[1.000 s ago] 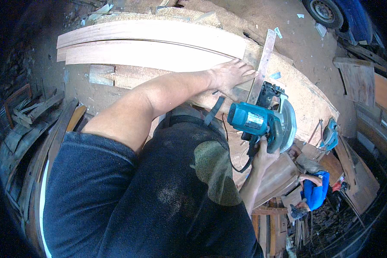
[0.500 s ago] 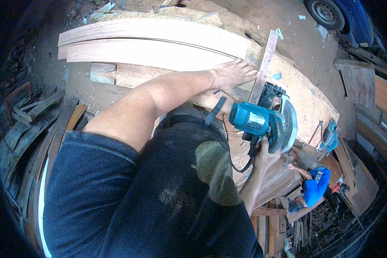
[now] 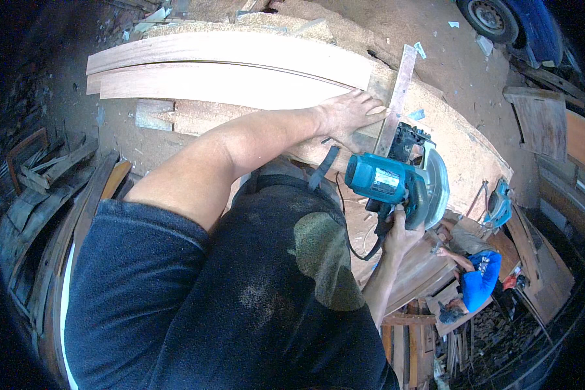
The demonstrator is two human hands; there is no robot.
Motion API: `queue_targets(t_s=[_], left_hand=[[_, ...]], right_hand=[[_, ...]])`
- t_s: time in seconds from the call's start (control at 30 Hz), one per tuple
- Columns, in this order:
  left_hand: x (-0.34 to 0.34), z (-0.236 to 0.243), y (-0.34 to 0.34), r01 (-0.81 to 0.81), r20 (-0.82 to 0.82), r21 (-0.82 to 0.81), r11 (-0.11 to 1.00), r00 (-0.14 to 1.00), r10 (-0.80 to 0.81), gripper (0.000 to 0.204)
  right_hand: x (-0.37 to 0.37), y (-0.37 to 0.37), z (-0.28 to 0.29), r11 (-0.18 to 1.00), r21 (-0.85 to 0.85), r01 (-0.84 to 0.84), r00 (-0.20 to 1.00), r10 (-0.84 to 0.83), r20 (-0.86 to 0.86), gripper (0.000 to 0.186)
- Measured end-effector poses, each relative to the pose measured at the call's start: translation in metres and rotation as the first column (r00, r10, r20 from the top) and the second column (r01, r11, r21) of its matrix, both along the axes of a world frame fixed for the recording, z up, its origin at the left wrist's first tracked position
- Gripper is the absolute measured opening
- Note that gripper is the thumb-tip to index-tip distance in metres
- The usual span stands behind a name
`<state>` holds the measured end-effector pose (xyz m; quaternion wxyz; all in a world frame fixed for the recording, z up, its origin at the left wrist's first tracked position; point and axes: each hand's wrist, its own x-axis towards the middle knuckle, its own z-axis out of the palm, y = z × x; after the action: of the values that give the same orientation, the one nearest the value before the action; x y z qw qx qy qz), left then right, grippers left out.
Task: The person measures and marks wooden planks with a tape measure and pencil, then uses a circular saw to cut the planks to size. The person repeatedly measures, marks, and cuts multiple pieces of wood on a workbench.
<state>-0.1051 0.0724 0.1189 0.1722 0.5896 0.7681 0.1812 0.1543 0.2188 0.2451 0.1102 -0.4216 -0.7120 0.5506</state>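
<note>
My left hand [image 3: 354,114] lies flat on the work board beside a long metal straightedge [image 3: 402,78], thumb and fingers apart, pressing down near two pale wooden planks [image 3: 214,82] that lie stacked side by side. My right hand [image 3: 403,231] is wrapped round the rear handle of a teal circular saw [image 3: 380,177], its black base against the right side of the straightedge. The saw's power cord [image 3: 356,250] hangs in a loop beside my body. The blade and the cut line are hidden by the saw's housing and guard.
A second teal tool [image 3: 497,203] lies at the right end of the board. A co-worker in blue [image 3: 480,279] bends low beyond it. A blue vehicle's wheel [image 3: 487,18] is at upper right. Loose boards [image 3: 533,120] are at right, scrap timber [image 3: 49,188] at left.
Both my hands and the saw hold almost the same place. The co-worker's arm has shifted leftward from its position one second ago and is now stretched toward the board.
</note>
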Motion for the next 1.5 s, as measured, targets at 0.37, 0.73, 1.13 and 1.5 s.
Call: queue_targets(t_s=[0.37,0.73,1.13,1.5], left_hand=[[0.004,-0.006,0.005,-0.029,0.038,0.067,0.997,0.999,0.026,0.112],[0.003,0.015,0.011,0.035,0.013,-0.028,0.999,0.999,-0.035,0.112],[0.020,0.015,0.012,0.045,0.003,-0.067,0.997,0.999,-0.045,0.112],[0.032,0.007,0.007,0.037,-0.035,-0.121,0.992,0.999,-0.041,0.107]], right_hand=[[-0.006,0.004,0.004,1.000,0.016,-0.007,1.000,0.007,-0.004,0.024],[-0.001,0.013,-0.005,0.995,-0.094,0.026,1.000,-0.025,0.017,0.033],[-0.013,0.011,0.016,0.993,0.098,-0.072,0.993,0.062,0.099,0.027],[-0.013,0.009,0.004,0.988,0.124,-0.090,0.996,0.089,0.008,0.028]])
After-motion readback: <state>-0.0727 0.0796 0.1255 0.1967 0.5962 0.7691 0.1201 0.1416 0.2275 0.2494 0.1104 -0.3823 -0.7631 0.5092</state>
